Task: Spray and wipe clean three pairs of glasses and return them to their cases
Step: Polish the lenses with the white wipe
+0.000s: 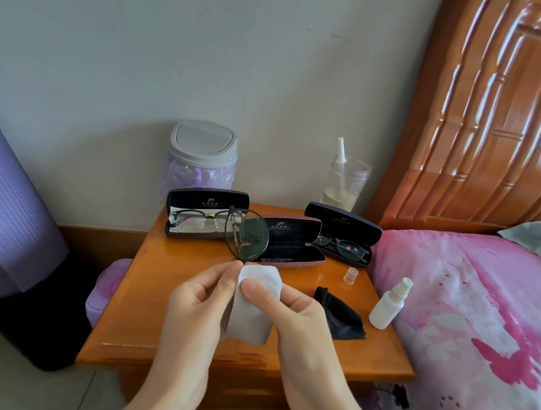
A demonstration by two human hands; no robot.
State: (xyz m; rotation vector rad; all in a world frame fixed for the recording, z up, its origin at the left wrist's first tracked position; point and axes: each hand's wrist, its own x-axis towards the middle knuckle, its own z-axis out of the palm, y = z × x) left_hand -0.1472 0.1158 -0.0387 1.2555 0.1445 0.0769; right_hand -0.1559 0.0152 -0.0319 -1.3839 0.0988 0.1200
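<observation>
Well, the glossy wooden surface carries the empty pinkish middle case, a hard shell lying straight ahead of both hands with its long axis running left to right. My left hand and right hand are curled, pinching a soft white cloth over the lower lens. The thin-rimmed glasses stand on end above it, so I judge they need turning level.

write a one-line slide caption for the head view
Left hand and right hand wipe glasses with a white cloth above a nightstand, an empty case open behind.
</observation>
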